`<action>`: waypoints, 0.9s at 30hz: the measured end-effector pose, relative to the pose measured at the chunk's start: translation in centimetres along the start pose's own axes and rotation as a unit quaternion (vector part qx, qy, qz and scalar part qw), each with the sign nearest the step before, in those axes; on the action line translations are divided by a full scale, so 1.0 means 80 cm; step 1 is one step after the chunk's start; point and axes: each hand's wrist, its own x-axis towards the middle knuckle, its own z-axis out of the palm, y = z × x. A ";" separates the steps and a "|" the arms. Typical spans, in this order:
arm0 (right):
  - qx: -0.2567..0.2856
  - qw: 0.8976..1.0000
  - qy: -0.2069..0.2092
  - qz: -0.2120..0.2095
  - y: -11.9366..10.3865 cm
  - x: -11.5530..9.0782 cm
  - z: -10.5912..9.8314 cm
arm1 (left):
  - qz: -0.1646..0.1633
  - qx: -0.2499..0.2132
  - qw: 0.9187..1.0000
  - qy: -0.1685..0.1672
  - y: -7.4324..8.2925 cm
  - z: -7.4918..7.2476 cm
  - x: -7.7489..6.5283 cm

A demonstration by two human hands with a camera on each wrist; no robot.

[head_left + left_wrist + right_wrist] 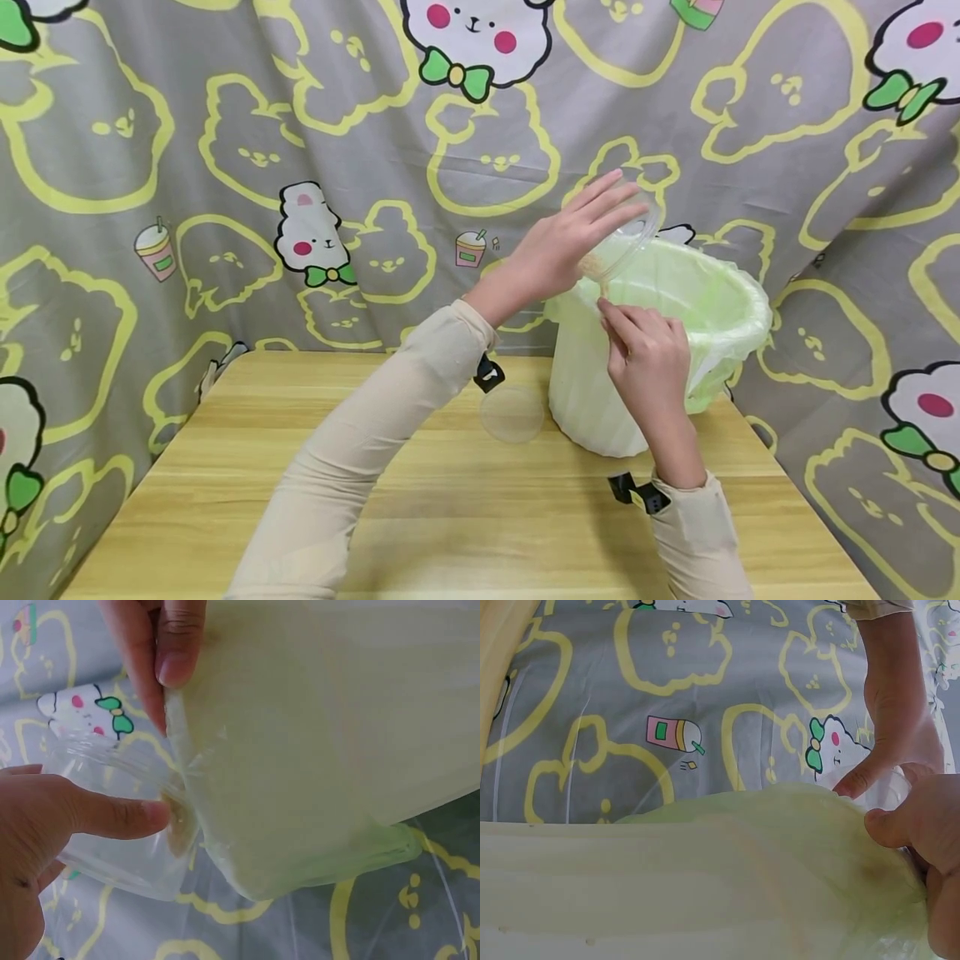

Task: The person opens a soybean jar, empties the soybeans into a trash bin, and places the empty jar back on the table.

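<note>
Left hand (pixel 558 250) grips a clear container (pixel 124 859) tilted at the bin (pixel 596 383), right hand (pixel 651 354) pinching its liner (pixel 731 321): apparently mid-emptying, likely needing a steady tilt.

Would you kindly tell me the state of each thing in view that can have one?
Bin: open-topped, standing on the table
Green liner: inside the bin, folded over its rim
Clear container: held tilted at the rim
Tan contents: gathered low inside the container
Clear disc: flat on the table
Left hand: holding the container
Right hand: gripping the lined rim
Curtain: hanging, slightly creased
</note>
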 end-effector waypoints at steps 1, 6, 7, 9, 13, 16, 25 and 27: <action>-0.001 1.000 0.000 0.000 0.000 0.000 0.000 | 0.002 0.001 1.000 -0.001 0.001 0.000 0.001; -0.002 1.000 -0.001 0.000 0.001 0.000 0.000 | 0.016 0.015 1.000 -0.017 0.006 -0.002 0.006; -0.002 1.000 -0.001 0.000 0.001 0.000 0.000 | 0.022 0.014 1.000 -0.017 0.008 -0.002 0.007; -0.004 1.000 -0.002 0.000 0.001 0.000 0.000 | 0.034 0.012 0.999 -0.016 0.011 -0.002 0.008; -0.006 1.000 0.001 -0.003 0.000 0.001 0.000 | 0.053 0.004 0.999 -0.012 0.016 0.000 0.009; -0.005 1.000 0.007 -0.009 0.000 0.000 0.000 | 0.058 0.004 0.998 -0.025 0.021 0.001 0.011; -0.006 1.000 0.024 -0.018 -0.001 0.000 0.000 | 0.098 0.045 0.993 -0.051 0.032 0.000 0.017; -0.005 1.000 0.020 -0.019 -0.001 0.001 0.001 | 0.089 0.043 0.993 -0.065 0.032 -0.001 0.016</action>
